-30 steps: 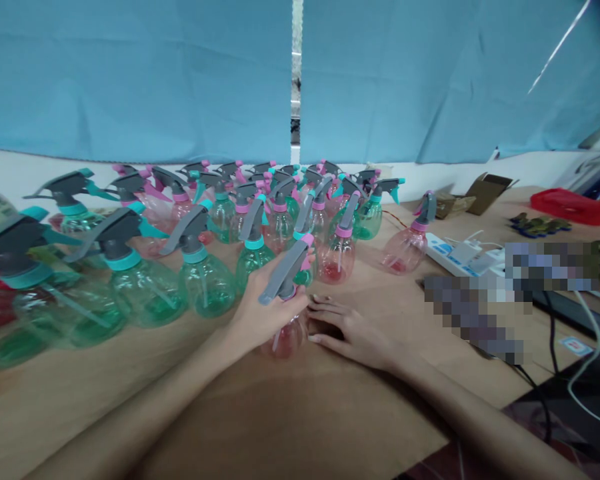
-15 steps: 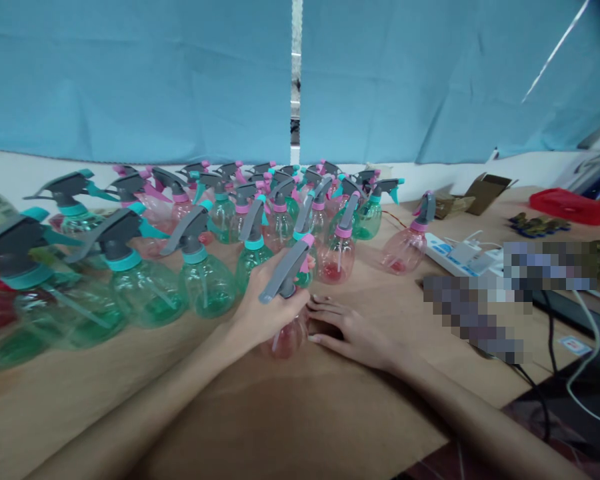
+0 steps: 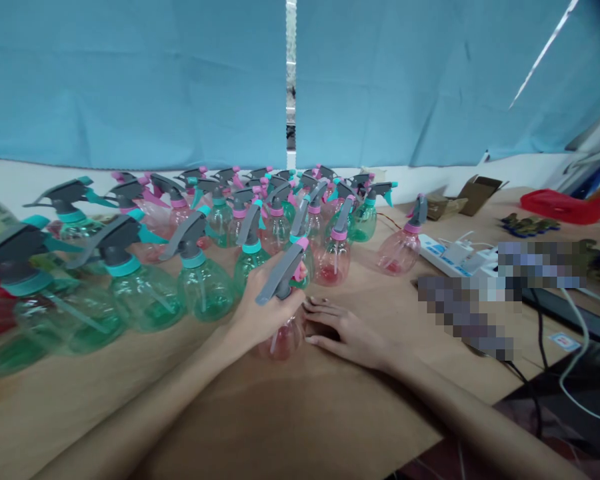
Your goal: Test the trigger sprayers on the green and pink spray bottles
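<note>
A pink transparent spray bottle (image 3: 281,341) with a grey trigger head and pink nozzle stands on the table in front of me. My left hand (image 3: 261,303) is wrapped around its neck, just under the head. To the bottle's right, my right hand (image 3: 350,333) rests low over the table, fingers stretched toward the bottle's side. Whether its fingertips touch the bottle I cannot tell. Close behind are another pink spray bottle (image 3: 333,261) and a green spray bottle (image 3: 205,293) with a turquoise collar.
Several green and pink spray bottles fill the table's left and back. On the right are a tilted pink bottle (image 3: 399,253), a white power strip (image 3: 437,252), cables, a cardboard box (image 3: 480,193) and a red item (image 3: 565,205). A blue curtain (image 3: 180,80) hangs behind.
The view has shifted slightly, so everything sits a little to the left. Hands and the held spray bottle keep nearly the same pose.
</note>
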{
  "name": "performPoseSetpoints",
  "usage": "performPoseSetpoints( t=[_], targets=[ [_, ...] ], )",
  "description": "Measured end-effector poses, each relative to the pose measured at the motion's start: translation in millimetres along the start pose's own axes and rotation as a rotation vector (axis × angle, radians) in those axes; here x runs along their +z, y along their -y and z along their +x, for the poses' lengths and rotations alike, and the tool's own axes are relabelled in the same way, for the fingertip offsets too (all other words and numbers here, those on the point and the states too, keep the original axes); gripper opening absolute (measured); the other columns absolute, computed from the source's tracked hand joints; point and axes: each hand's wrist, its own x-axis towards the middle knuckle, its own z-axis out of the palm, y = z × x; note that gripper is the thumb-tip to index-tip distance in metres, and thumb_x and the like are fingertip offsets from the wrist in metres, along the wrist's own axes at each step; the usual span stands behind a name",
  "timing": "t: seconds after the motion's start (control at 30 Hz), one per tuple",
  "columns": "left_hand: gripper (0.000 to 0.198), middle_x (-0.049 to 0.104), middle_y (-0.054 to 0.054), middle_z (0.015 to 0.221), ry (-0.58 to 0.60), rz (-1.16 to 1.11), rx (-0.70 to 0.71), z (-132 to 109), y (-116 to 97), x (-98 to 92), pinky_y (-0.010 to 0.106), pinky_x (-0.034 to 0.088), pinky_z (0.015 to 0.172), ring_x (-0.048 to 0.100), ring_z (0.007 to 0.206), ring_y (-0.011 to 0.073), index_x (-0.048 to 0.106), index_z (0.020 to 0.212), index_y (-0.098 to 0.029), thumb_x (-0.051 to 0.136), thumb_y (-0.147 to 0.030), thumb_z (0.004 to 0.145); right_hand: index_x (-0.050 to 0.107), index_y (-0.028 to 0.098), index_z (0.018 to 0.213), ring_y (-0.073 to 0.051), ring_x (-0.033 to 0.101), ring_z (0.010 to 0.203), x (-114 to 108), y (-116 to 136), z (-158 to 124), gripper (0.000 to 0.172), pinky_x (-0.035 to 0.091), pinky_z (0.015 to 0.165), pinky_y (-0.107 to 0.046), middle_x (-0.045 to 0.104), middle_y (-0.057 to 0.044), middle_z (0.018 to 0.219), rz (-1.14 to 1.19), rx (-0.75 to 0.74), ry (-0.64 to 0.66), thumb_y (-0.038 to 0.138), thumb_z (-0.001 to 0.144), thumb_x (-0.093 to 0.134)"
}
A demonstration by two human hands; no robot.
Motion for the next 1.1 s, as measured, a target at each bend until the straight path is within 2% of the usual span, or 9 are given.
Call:
performPoseSetpoints(
  t=[0.1,0.23,0.37,0.47,0.6,0.73,0.87,1.0,1.1],
  targets=[
    [0.029,0.048,-0.006,0.059,0.042,-0.032,-0.043,0,1,1.0,0.023,0.037,0.048,0.041,0.049,0.0103,0.058,0.091,-0.021,0.05,-0.01,0.066,0.051,0.015,0.13,-0.022,0.037,0.133,0,1,0,0.052,0.029,0.111,-0.043,0.05,-0.012,0.137,-0.013,0.003,0.002,0.047,0.088,0.049],
    [0.046,0.055,-0.004,0.063,0.057,-0.053,-0.075,-1,4,4.1,0.023,0.04,0.05,0.048,0.054,0.0118,0.058,0.112,-0.021,0.051,-0.011,0.067,0.053,0.016,0.128,-0.022,0.037,0.133,0,0,1,0.049,0.029,0.111,-0.042,0.05,-0.012,0.136,-0.007,-0.008,-0.001,0.045,0.089,0.049],
    [0.04,0.063,0.0,0.074,0.025,-0.056,-0.085,-3,3,8.9,0.025,0.045,0.056,0.057,0.063,0.0144,0.06,0.107,-0.021,0.053,-0.012,0.068,0.054,0.018,0.127,-0.022,0.04,0.13,-6,2,-1,0.047,0.031,0.109,-0.043,0.051,-0.01,0.136,0.03,-0.02,0.005,0.044,0.087,0.053],
    [0.036,0.065,0.001,0.08,-0.004,-0.058,-0.094,-4,-3,13.9,0.027,0.048,0.063,0.06,0.069,0.0152,0.061,0.103,-0.02,0.053,-0.012,0.069,0.051,0.02,0.13,-0.026,0.049,0.123,-17,10,-8,0.054,0.038,0.103,-0.046,0.054,-0.01,0.133,0.076,0.062,0.019,0.048,0.083,0.057],
    [0.033,0.063,-0.001,0.076,-0.005,-0.053,-0.129,-4,-13,24.2,0.026,0.048,0.06,0.059,0.062,0.0132,0.059,0.104,-0.019,0.055,-0.014,0.071,0.047,0.023,0.132,-0.025,0.056,0.114,-31,27,-27,0.055,0.043,0.097,-0.045,0.058,-0.008,0.128,0.215,0.16,-0.005,0.049,0.083,0.056],
    [0.038,0.064,0.0,0.082,-0.019,-0.123,-0.084,-1,-23,45.8,0.029,0.05,0.065,0.061,0.066,0.0136,0.055,0.115,-0.021,0.059,-0.022,0.077,0.04,0.024,0.134,-0.027,0.052,0.118,-34,41,-45,0.071,0.042,0.098,-0.046,0.053,-0.009,0.132,0.272,0.177,-0.144,0.052,0.075,0.065],
    [0.034,0.066,0.003,0.093,-0.047,-0.196,-0.039,5,-38,80.3,0.037,0.051,0.077,0.063,0.081,0.0192,0.056,0.111,-0.022,0.063,-0.03,0.079,0.036,0.02,0.133,-0.03,0.053,0.114,-32,38,-53,0.079,0.046,0.093,-0.047,0.056,-0.013,0.125,0.202,0.219,-0.327,0.053,0.069,0.07],
    [0.05,0.063,0.006,0.11,0.029,-0.316,-0.024,16,-55,111.0,0.041,0.049,0.086,0.062,0.094,0.0224,0.048,0.123,-0.024,0.066,-0.034,0.078,0.032,0.018,0.133,-0.033,0.057,0.108,-30,20,-62,0.076,0.048,0.088,-0.049,0.057,-0.016,0.118,0.054,0.319,-0.494,0.05,0.073,0.065],
    [0.066,0.057,0.009,0.122,0.053,-0.37,-0.007,22,-63,120.7,0.044,0.046,0.092,0.059,0.106,0.0258,0.036,0.134,-0.026,0.068,-0.033,0.076,0.026,0.018,0.136,-0.034,0.056,0.108,-34,11,-69,0.082,0.048,0.087,-0.048,0.057,-0.016,0.118,0.024,0.381,-0.503,0.049,0.071,0.066]
  ],
)
